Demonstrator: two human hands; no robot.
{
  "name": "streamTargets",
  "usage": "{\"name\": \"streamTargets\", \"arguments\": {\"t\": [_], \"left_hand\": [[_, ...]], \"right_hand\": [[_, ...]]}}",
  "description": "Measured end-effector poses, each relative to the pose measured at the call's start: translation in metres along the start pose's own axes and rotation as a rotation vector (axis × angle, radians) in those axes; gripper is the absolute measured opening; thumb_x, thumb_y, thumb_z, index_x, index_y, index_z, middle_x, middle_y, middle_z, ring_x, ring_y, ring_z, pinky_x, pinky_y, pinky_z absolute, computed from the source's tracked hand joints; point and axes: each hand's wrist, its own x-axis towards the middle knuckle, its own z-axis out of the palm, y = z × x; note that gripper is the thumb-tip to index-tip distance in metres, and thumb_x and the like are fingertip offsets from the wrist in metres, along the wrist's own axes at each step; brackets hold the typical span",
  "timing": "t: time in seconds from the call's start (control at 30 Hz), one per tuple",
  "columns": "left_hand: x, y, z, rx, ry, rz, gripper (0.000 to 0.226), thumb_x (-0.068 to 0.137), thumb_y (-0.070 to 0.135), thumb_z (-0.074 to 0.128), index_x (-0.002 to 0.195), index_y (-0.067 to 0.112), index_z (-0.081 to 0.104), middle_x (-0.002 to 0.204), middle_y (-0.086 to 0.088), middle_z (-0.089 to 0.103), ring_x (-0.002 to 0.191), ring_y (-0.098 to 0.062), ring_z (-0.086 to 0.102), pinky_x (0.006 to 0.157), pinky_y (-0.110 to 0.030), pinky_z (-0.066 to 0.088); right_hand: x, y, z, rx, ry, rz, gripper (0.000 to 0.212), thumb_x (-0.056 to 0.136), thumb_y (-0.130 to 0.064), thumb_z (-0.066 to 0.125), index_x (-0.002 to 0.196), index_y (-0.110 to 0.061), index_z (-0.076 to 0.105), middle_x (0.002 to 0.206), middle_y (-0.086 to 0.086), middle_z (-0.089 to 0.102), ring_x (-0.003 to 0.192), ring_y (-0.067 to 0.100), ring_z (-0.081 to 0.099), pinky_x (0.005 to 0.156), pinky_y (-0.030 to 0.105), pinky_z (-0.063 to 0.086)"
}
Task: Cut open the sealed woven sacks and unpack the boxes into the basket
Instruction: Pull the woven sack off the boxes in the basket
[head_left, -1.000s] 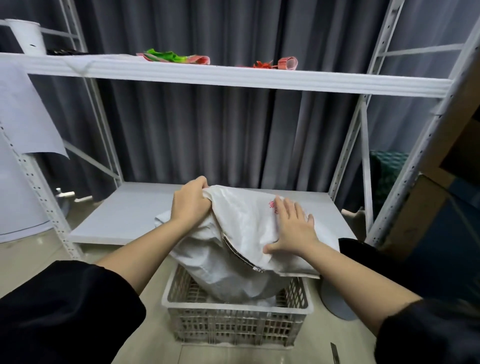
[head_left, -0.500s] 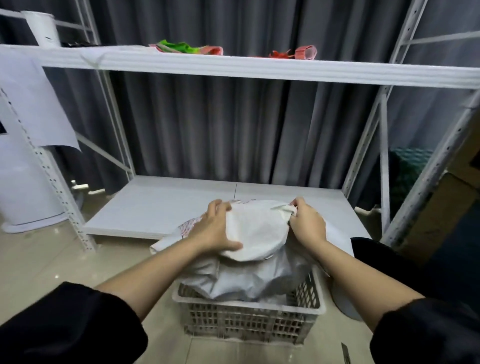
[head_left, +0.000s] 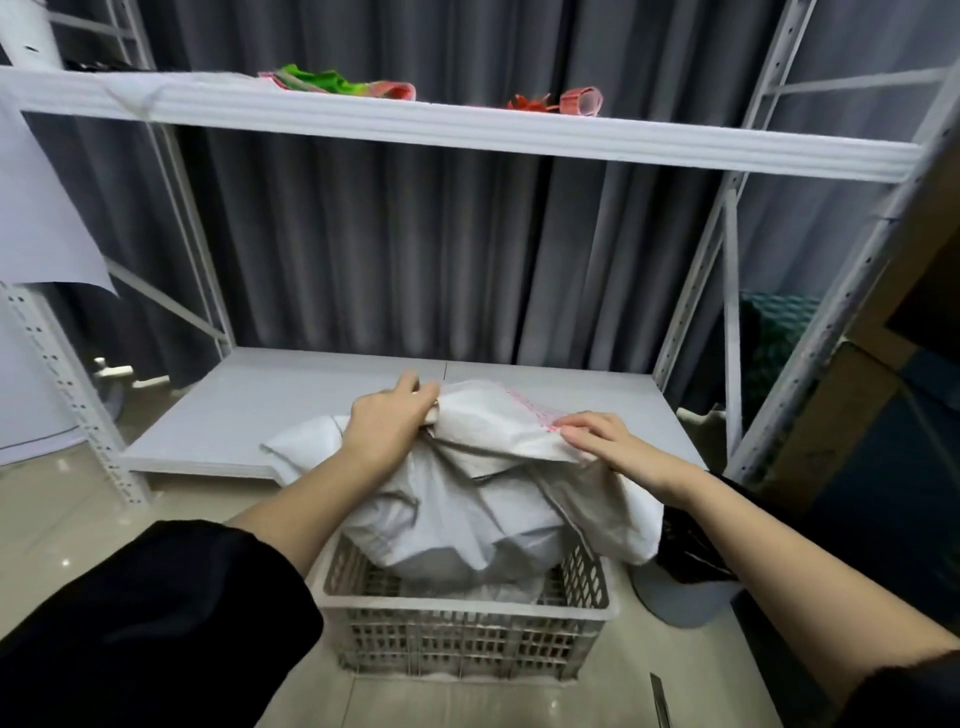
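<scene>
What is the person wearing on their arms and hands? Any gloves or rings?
Both arms have loose black sleeves pushed up, leaving the forearms bare. The left hand and the right hand are bare too: no gloves, and no rings, watch or bracelets show from this side. The sleeves look plain, with no visible markings.

Matt white woven sack fills a perforated plastic basket; painted metal rack, grey cloth curtain, seemingly glossy tiled floor.
</scene>
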Motion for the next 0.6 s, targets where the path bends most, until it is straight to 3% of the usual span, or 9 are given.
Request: {"name": "streamTargets", "arguments": {"t": [0.1, 0.17, 0.27, 0.37, 0.43, 0.53, 0.6], "left_hand": [[0.012, 0.017, -0.019, -0.038, 0.106, 0.075, 0.016, 0.088, 0.009, 0.049, 0.102, 0.014, 0.047, 0.105, -0.010, 0.044, 0.066, -0.037, 0.058, 0.051, -0.036, 0.035], [0.016, 0.029, -0.027, -0.045, 0.154, 0.132, 0.017, 0.084, 0.005, 0.051, 0.098, 0.012, 0.047, 0.102, -0.011, 0.046, 0.061, -0.036, 0.056, 0.047, -0.035, 0.033], [0.012, 0.042, -0.023, -0.042, 0.046, 0.140, 0.020, 0.083, 0.004, 0.048, 0.103, 0.010, 0.049, 0.107, -0.013, 0.048, 0.077, -0.038, 0.060, 0.052, -0.037, 0.030], [0.017, 0.021, -0.027, -0.017, -0.140, -0.011, 0.023, 0.090, 0.010, 0.043, 0.112, 0.012, 0.048, 0.117, -0.012, 0.048, 0.101, -0.037, 0.059, 0.067, -0.037, 0.036], [0.030, 0.000, -0.040, -0.014, -0.010, -0.082, 0.022, 0.090, 0.013, 0.045, 0.112, 0.015, 0.049, 0.113, -0.012, 0.050, 0.100, -0.036, 0.059, 0.066, -0.036, 0.036], [0.048, -0.012, -0.075, -0.026, 0.390, -0.178, 0.024, 0.080, 0.005, 0.053, 0.103, 0.012, 0.054, 0.104, -0.014, 0.054, 0.087, -0.038, 0.058, 0.062, -0.039, 0.037], [0.048, -0.012, -0.083, 0.038, 0.466, -0.161, 0.027, 0.073, -0.001, 0.056, 0.098, 0.010, 0.056, 0.098, -0.014, 0.056, 0.081, -0.037, 0.057, 0.060, -0.040, 0.040]], "right_hand": [[0.008, 0.014, 0.007, -0.076, 0.137, 0.159, 0.082, 0.080, -0.048, 0.069, 0.147, -0.033, 0.023, 0.150, 0.007, 0.019, 0.142, 0.025, 0.022, 0.114, 0.036, 0.021], [0.014, 0.019, 0.022, -0.259, 0.235, 0.253, 0.090, 0.078, -0.047, 0.070, 0.149, -0.034, 0.015, 0.151, 0.014, 0.022, 0.135, 0.034, 0.035, 0.109, 0.039, 0.032], [0.021, 0.018, 0.034, -0.586, 0.338, 0.195, 0.051, 0.087, -0.028, 0.052, 0.135, -0.027, 0.037, 0.130, 0.013, 0.055, 0.113, 0.034, 0.056, 0.085, 0.036, 0.046], [0.025, -0.012, 0.020, -0.737, 0.423, 0.010, 0.024, 0.089, -0.018, 0.043, 0.109, -0.021, 0.056, 0.112, 0.015, 0.065, 0.101, 0.035, 0.059, 0.070, 0.034, 0.038], [0.026, -0.051, -0.001, -0.800, 0.553, -0.153, 0.017, 0.088, -0.020, 0.043, 0.098, -0.022, 0.057, 0.106, 0.011, 0.065, 0.097, 0.035, 0.060, 0.070, 0.037, 0.041], [0.027, -0.100, -0.020, -0.620, 0.877, -0.324, 0.019, 0.087, -0.020, 0.042, 0.099, -0.022, 0.057, 0.101, 0.005, 0.063, 0.091, 0.031, 0.059, 0.073, 0.039, 0.043], [0.030, -0.106, -0.016, -0.568, 0.867, -0.325, 0.023, 0.087, -0.019, 0.041, 0.105, -0.022, 0.056, 0.104, 0.005, 0.063, 0.092, 0.030, 0.058, 0.075, 0.040, 0.045]]}}
